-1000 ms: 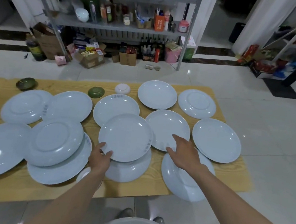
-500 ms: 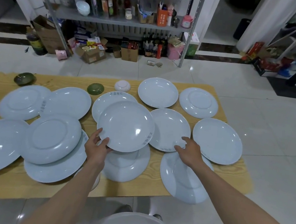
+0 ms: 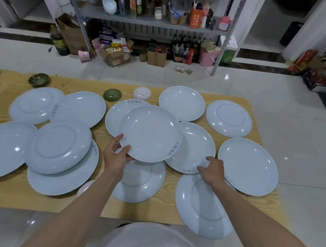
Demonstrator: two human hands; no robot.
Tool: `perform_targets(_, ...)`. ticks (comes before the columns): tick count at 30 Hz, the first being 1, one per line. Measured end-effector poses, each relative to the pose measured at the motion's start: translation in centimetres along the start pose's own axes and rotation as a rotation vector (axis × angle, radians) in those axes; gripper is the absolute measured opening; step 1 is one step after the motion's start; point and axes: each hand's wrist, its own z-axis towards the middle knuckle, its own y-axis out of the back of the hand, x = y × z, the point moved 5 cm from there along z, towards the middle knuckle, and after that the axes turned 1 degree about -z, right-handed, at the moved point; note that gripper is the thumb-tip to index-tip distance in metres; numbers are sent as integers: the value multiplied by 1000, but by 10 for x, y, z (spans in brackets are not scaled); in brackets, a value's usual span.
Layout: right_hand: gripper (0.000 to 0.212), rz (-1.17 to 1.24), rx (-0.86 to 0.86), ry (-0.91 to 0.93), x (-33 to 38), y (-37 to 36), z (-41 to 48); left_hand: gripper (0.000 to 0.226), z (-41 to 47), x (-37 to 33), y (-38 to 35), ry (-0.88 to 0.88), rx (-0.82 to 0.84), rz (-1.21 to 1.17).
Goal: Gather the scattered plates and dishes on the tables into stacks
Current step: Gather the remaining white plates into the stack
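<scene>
White round plate [image 3: 151, 133]: glossy, face up, grey lettering on its right rim. It is held over the middle of the wooden bench [image 3: 20, 194], overlapping other white plates lying there. Left grip [image 3: 116, 155] — pinches the plate's near-left rim, thumb on top, fingers beneath. Right grip [image 3: 212, 171] — fingers curled over the near rim of a second plate [image 3: 194, 144], which lies face up just right of the first and partly under it.

Bare forearms reach forward; left hand [image 3: 117, 154] pinches a raised plate [image 3: 151, 133], right hand [image 3: 212, 171] pinches a second plate [image 3: 192, 144] by its edge.
</scene>
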Motion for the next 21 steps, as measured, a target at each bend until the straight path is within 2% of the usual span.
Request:
perform_targets(7,65,236,-7,-126,-7,-3,13,43,-4,-4,-10,-22,-24,-15)
perform_targets(11,54,363,-34,-197,-13,-4,17,44,-5,-9,-16,-25,-36,-31)
perform_targets(17,39,607,-72,-199,-16,-2,19,49,-8,-12,-20,-19,-28,-66)
perform_targets(21,43,740,-59,-148,-9,9,18,52,-14,-15,-24,-18,-8,-78)
